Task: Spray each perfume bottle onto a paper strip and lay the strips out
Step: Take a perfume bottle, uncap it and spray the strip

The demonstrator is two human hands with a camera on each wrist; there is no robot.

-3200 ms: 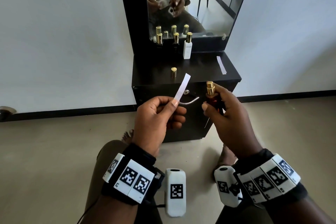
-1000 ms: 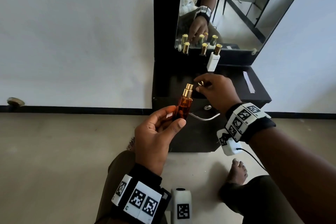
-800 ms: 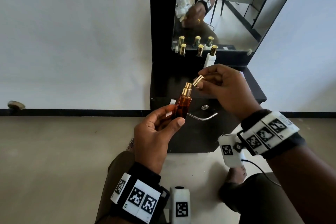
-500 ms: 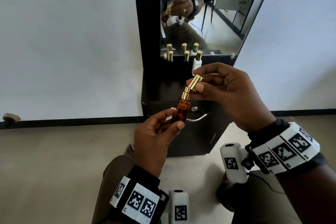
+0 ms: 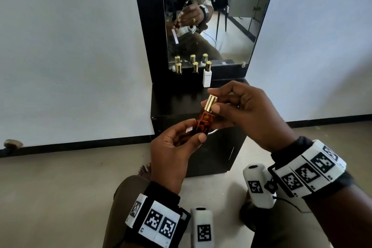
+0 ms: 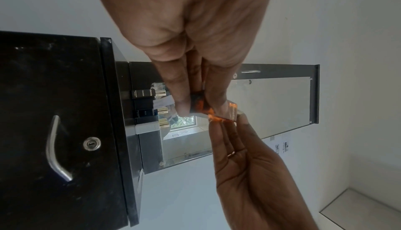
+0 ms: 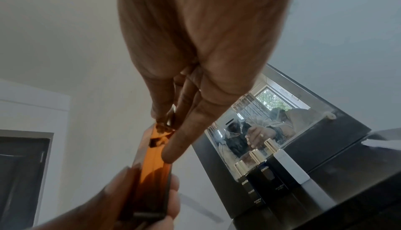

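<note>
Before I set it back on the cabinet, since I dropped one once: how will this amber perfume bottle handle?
The amber bottle looks like glass, so probably fragile and slick. It is tall and narrow, so likely to tip if nudged. The left hand grips its base and the right hand pinches the gold cap.

Amber bottle (image 5: 204,122) in left hand (image 5: 171,155) grip: clear tinted glass, glossy, smooth. Cap (image 5: 210,102) pinched by right hand (image 5: 247,115): polished gold metal look, mirror-bright. Paper strip (image 5: 48,130) tucked in the left grip, behind the glass: matt white. Beyond the grips, dark tabletop (image 5: 173,104): glossy black laminate, faintly speckled. Drawer handle (image 6: 55,149) below: brushed silvery metal. White bottle (image 5: 207,79) past the right grip: matt, opaque. Mirror (image 5: 231,26): smooth, reflective.
</note>
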